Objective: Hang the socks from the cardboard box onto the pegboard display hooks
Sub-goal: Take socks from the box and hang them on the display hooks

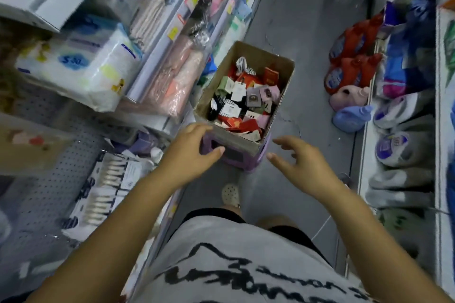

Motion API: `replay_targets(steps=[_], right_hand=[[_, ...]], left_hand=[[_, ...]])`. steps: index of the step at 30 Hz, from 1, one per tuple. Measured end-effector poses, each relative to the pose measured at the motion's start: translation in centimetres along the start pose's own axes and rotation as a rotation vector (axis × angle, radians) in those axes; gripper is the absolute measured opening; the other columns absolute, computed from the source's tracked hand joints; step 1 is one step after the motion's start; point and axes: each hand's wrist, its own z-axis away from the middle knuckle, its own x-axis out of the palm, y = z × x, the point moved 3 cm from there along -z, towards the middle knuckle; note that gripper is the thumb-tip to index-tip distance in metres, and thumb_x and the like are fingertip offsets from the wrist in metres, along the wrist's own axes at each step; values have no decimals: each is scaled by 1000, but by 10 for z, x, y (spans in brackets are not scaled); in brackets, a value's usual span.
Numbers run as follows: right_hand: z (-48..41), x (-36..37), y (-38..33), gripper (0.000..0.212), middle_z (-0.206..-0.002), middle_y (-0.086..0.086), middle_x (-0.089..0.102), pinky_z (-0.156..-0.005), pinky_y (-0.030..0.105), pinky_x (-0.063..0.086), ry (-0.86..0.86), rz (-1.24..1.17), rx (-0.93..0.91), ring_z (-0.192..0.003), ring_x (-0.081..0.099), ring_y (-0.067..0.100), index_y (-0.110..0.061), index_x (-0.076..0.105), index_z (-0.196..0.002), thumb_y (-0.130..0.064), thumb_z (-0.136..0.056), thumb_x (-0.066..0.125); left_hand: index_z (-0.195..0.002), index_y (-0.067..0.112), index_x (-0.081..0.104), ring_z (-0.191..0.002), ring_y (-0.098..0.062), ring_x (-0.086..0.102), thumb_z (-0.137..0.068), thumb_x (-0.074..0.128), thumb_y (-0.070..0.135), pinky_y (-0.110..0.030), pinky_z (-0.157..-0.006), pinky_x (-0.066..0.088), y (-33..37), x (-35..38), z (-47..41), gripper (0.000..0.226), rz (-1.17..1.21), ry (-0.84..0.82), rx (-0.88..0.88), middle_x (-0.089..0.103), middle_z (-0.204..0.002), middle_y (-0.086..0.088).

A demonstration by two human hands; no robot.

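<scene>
Both hands reach forward toward the cardboard box point(256, 55), and neither holds anything. The left hand point(194, 146) hovers at the box's near left corner with fingers loosely curved and thumb over the purple stool point(237, 158) that carries the box; whether it touches either one cannot be told. The right hand point(296, 162) is off the near right corner, apart from the box, its fingers spread and slightly bent. The box stands open in the aisle, filled with a loose heap of carded socks point(243, 99) in red, white, black and pink. A grey pegboard point(46, 174) runs along the lower left, with packaged goods hanging on it, blurred. Red detergent bottles point(349, 69) sit on the floor to the right.
</scene>
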Motion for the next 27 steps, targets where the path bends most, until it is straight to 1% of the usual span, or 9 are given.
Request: replay_targets(steps=[3,7,10,14,18,22,23,26,27], right_hand=[[-52,0,-1,41,-128,1,65,-100,36,49,-27,-2,29,-118,59,18,-19,62,-129,-36,-93,69],[-100,-1,10,38,-125,-1,64,-96,27,47,-104,-29,85,-114,59,15,-18,63,-126,-36,-93,68],[-140,-1,23,39,-120,-2,66,-96,30,49,-154,-33,106,-111,60,14,-17,64,-126,-37,-93,69],[-203,-3,43,43,-119,0,68,-95,34,51,-252,-37,141,-110,63,18,-16,63,-126,-41,-92,69],[-284,-2,63,44,-126,6,67,-95,35,53,-357,71,125,-113,64,23,-11,63,-129,-36,-94,67],[-365,10,79,39,-122,15,67,-96,40,52,-369,148,145,-110,64,31,-4,62,-129,-24,-96,65],[-382,14,85,38,-122,14,67,-96,39,52,-370,155,161,-110,64,30,-5,62,-130,-25,-97,65],[-420,26,107,36,-121,8,65,-96,41,54,-376,143,260,-110,64,28,-11,62,-127,-26,-95,67],[-428,29,114,35,-119,7,66,-96,41,54,-368,165,274,-108,64,27,-11,63,-126,-24,-94,68]], left_hand=[[-138,12,55,-134,-25,46,-89,73,41,-31,-107,35,-14,0,-53,60,-32,-36,-55,51,-144,-8],[-143,11,50,-136,-27,45,-89,72,41,-29,-103,33,-27,11,-96,66,33,-50,-199,48,-147,-10],[-145,11,47,-134,-29,47,-90,72,37,-33,-106,36,-33,25,-116,66,89,-63,-313,47,-148,-13],[-138,11,52,-122,-31,55,-86,72,44,-31,-93,42,-42,37,-139,64,122,-49,-428,55,-138,-13],[-143,8,48,-130,-30,50,-87,65,48,-40,-105,43,-46,47,-176,71,123,-16,-489,51,-143,-13],[-121,9,58,-112,-32,56,-90,65,43,-34,-85,41,-62,61,-225,46,118,91,-498,60,-116,-10],[-123,9,56,-113,-33,56,-92,65,42,-36,-85,42,-68,65,-235,46,116,97,-504,60,-117,-11],[-144,12,44,-132,-31,50,-96,60,47,-44,-104,45,-86,77,-258,62,176,96,-562,54,-143,-11],[-145,15,44,-132,-28,52,-96,58,51,-46,-105,45,-91,81,-265,63,191,86,-562,55,-143,-9]])
